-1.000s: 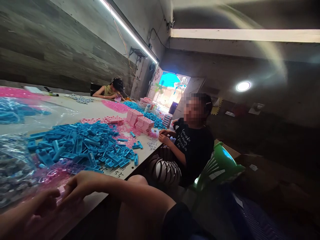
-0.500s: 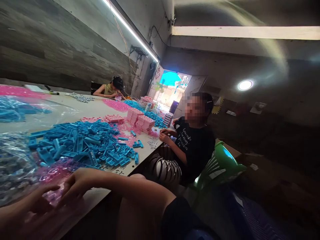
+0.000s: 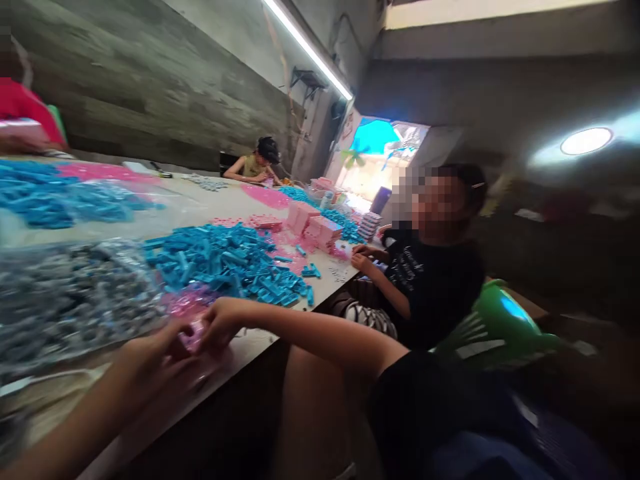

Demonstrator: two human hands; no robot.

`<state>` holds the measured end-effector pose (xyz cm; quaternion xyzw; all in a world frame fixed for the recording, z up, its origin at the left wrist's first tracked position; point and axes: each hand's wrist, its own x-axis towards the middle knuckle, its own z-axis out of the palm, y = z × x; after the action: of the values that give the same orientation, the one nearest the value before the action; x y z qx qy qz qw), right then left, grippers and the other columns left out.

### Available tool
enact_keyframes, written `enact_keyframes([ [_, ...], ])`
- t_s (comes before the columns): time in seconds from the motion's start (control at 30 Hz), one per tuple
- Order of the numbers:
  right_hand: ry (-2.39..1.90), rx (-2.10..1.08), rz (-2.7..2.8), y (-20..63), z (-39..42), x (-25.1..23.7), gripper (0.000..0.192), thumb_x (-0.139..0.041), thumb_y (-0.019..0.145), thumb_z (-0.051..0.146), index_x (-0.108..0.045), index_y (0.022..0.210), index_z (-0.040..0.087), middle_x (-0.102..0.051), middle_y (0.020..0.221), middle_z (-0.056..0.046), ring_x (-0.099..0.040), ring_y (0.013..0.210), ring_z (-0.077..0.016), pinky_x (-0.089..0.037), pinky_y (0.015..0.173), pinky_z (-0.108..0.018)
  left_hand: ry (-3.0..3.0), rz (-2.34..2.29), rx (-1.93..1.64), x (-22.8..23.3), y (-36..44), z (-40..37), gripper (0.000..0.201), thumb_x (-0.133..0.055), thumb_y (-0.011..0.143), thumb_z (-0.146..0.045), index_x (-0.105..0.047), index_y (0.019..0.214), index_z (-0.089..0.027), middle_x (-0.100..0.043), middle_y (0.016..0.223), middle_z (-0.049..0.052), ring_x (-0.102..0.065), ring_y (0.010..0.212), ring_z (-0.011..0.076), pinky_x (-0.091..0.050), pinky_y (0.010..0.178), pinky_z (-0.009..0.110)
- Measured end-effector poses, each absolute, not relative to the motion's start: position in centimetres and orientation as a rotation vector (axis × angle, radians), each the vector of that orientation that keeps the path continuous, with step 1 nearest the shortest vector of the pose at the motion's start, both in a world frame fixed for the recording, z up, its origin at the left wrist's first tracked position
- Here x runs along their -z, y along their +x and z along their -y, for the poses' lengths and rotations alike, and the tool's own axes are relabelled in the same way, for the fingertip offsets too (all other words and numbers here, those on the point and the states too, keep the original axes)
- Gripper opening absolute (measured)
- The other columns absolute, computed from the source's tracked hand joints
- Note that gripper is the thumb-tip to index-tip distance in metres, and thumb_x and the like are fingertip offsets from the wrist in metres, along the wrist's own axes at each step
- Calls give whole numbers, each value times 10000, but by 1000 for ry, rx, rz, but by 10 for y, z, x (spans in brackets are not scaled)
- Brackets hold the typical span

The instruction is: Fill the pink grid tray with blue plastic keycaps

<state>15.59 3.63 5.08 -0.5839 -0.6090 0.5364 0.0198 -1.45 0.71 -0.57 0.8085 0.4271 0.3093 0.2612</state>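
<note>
Pink plastic piece (image 3: 193, 337) sits pinched between both hands, left (image 3: 150, 363) and right (image 3: 220, 323), fingers closed.

The left hand (image 3: 150, 363) and the right hand (image 3: 220, 323) meet at the near edge of a long table (image 3: 250, 347), fingers pinched together on a small pink piece (image 3: 193, 337); the blur hides its shape. At 12 o'clock from the hands lies a heap of blue plastic parts (image 3: 225, 260), with loose pink bits (image 3: 187, 303) between. At 9 o'clock sits a clear bag of grey parts (image 3: 65, 300). At 2 o'clock a seated person in a black shirt (image 3: 430, 280) rests both hands at the table edge beside a green chair (image 3: 500, 320). Stacked pink blocks (image 3: 315, 227) stand farther along the table.
</note>
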Motion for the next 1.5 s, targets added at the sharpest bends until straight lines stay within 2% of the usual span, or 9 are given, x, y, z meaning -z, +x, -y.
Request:
enact_keyframes([
  [0.07, -1767, -1616, 1889, 156, -34, -52, 351, -797, 569, 79, -452, 526, 126, -480, 374, 106, -485, 393, -45, -426, 439, -136, 2239, -1099, -778, -12, -14, 1, 241, -554, 705, -406, -539, 887, -248, -665, 686, -41, -608, 597, 166, -400, 569, 210],
  [0.2, -1717, -1677, 1832, 158, -31, -51, 430, -855, 488, 175, -431, 538, 132, -522, 416, 82, -532, 434, -65, -467, 459, -152, 2278, -1099, -681, -29, -10, 7, 182, -533, 730, -376, -537, 773, -199, -656, 681, 10, -603, 614, 174, -382, 567, 229],
  [0.33, -1720, -1713, 1824, 158, -29, -54, 435, -870, 449, 230, -459, 550, 129, -534, 431, 74, -540, 439, -64, -491, 493, -162, 2307, -1157, -615, -28, -11, 8, 167, -550, 743, -343, -547, 801, -186, -676, 733, 39, -617, 662, 191, -374, 584, 243],
  [0.47, -1724, -1713, 1818, 157, -29, -54, 435, -869, 449, 245, -462, 547, 128, -512, 412, 87, -534, 421, -56, -486, 492, -151, 2348, -1149, -620, -24, -12, 8, 139, -565, 752, -319, -542, 760, -182, -667, 718, 38, -598, 636, 179, -347, 562, 237],
  [0.87, -1750, -1723, 1898, 157, -34, -50, 426, -868, 441, 282, -502, 596, 130, -582, 478, 59, -604, 484, -91, -503, 526, -167, 2320, -1147, -704, -20, -9, 12, 148, -558, 767, -299, -595, 726, -162, -637, 673, 33, -564, 615, 164, -298, 543, 232],
  [1.0, -1734, -1767, 1930, 159, -34, -53, 374, -848, 491, 291, -535, 610, 125, -618, 529, 38, -614, 510, -88, -516, 558, -173, 2277, -1076, -706, -15, -13, 7, 46, -565, 713, -186, -597, 728, -156, -641, 692, 26, -566, 632, 154, -332, 561, 227],
  [1.2, -1793, -1856, 1962, 156, -41, -59, 370, -860, 446, 245, -560, 619, 114, -654, 583, 14, -650, 576, -107, -537, 601, -177, 2291, -883, -607, -26, -23, 2, 176, -558, 666, -122, -601, 832, -164, -639, 741, 5, -569, 678, 146, -398, 620, 230],
  [1.4, -1928, -1863, 2061, 144, -53, -58, 347, -860, 438, 209, -588, 618, 91, -640, 534, 1, -640, 524, -123, -547, 561, -195, 2411, -927, -585, -26, -27, -1, 507, -706, 515, -167, -572, 1005, -167, -539, 1072, 98, -490, 1009, 283, -426, 842, 370],
  [1.5, -1990, -1844, 2128, 137, -58, -57, 342, -858, 434, 189, -627, 658, 74, -643, 539, -2, -644, 520, -137, -550, 546, -207, 2447, -931, -556, -15, -25, -5, 571, -748, 481, -229, -568, 1016, -149, -509, 1100, 117, -463, 1037, 311, -409, 892, 413],
])
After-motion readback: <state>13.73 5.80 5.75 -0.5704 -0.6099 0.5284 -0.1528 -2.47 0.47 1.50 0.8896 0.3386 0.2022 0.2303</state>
